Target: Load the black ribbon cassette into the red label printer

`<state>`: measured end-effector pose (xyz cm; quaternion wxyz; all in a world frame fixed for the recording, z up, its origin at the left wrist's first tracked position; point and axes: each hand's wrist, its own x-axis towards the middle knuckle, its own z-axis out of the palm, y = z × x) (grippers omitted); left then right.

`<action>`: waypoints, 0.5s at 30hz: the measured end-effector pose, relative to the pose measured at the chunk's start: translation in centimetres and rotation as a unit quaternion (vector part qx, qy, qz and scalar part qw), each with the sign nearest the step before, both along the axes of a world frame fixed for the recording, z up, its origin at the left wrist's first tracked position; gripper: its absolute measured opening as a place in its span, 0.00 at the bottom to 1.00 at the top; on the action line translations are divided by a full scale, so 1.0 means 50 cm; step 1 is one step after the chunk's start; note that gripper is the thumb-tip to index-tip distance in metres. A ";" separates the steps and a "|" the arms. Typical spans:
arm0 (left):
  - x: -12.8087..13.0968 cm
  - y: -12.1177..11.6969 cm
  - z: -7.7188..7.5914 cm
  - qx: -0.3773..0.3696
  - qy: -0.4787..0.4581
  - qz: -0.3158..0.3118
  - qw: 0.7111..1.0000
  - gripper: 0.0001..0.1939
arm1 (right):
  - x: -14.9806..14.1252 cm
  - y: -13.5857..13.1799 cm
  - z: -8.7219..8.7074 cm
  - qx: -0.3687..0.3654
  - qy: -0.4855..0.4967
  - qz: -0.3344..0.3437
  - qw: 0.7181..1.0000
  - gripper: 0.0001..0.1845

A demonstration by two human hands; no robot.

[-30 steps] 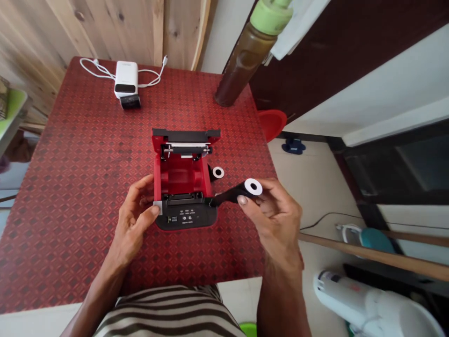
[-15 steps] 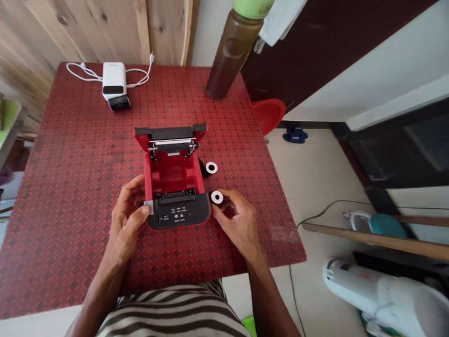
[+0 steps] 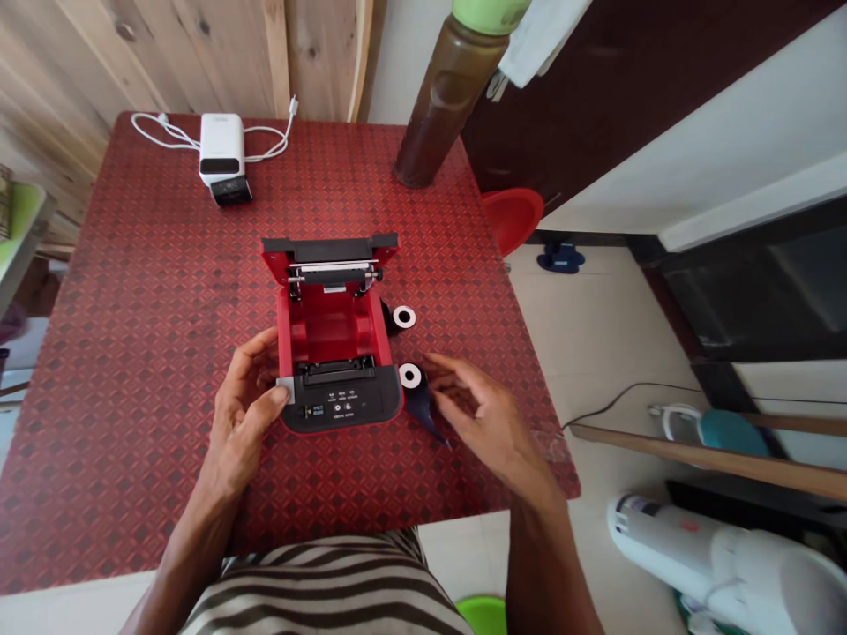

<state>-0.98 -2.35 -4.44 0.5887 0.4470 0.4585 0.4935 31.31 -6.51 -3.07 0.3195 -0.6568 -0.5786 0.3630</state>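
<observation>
A red and black label printer (image 3: 341,397) stands on the table with its lid (image 3: 331,251) raised and its red inner bay bare. My left hand (image 3: 242,401) grips the printer's left side, thumb pressed on the grey front corner. Against the right side sit two dark ribbon rolls with white ends, the front roll (image 3: 410,377) and the back roll (image 3: 403,317). A loose dark strip trails from the front one toward the table's front. Just right of that strip, my right hand (image 3: 486,414) is open with fingers apart; its lower fingers are partly hidden.
At the back left lies a white box-shaped device (image 3: 221,145) with a white cable (image 3: 268,145). A tall brown bottle (image 3: 437,106) with a green lid stands at the back right. Beyond the right edge is a red stool (image 3: 516,219).
My right hand has let go of the front ribbon roll and moved right, leaving its loose strip in sight. My left hand keeps its grip on the printer.
</observation>
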 end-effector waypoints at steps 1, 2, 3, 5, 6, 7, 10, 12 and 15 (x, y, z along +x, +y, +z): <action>0.000 0.000 0.000 0.001 0.001 0.000 1.000 0.30 | 0.009 0.010 0.002 0.002 0.001 -0.002 1.000 0.24; 0.000 0.000 0.000 0.000 0.002 0.000 1.000 0.30 | 0.017 0.024 0.002 0.010 0.005 -0.011 1.000 0.22; 0.000 0.000 0.000 -0.002 0.002 0.000 1.000 0.30 | 0.022 0.040 0.001 0.022 0.011 -0.023 0.999 0.19; -0.001 -0.001 0.001 -0.007 0.005 0.000 1.000 0.30 | 0.023 0.078 -0.008 0.046 0.024 -0.045 0.998 0.17; -0.001 -0.001 0.001 -0.009 0.007 0.001 1.000 0.31 | 0.020 0.098 -0.013 0.052 0.028 -0.048 0.997 0.17; -0.001 -0.002 0.002 -0.010 0.010 0.001 1.000 0.31 | 0.015 0.117 -0.019 0.053 0.032 -0.043 0.997 0.18; -0.001 -0.002 0.004 -0.011 0.009 -0.001 1.000 0.30 | -0.007 0.161 -0.030 0.044 0.036 -0.007 0.998 0.22; 0.001 -0.002 0.005 -0.010 0.002 -0.002 1.000 0.30 | -0.022 0.179 -0.034 0.047 0.029 0.001 0.998 0.22; 0.002 -0.001 0.006 -0.007 0.000 -0.003 1.000 0.29 | -0.040 0.195 -0.040 0.065 0.012 -0.013 0.998 0.19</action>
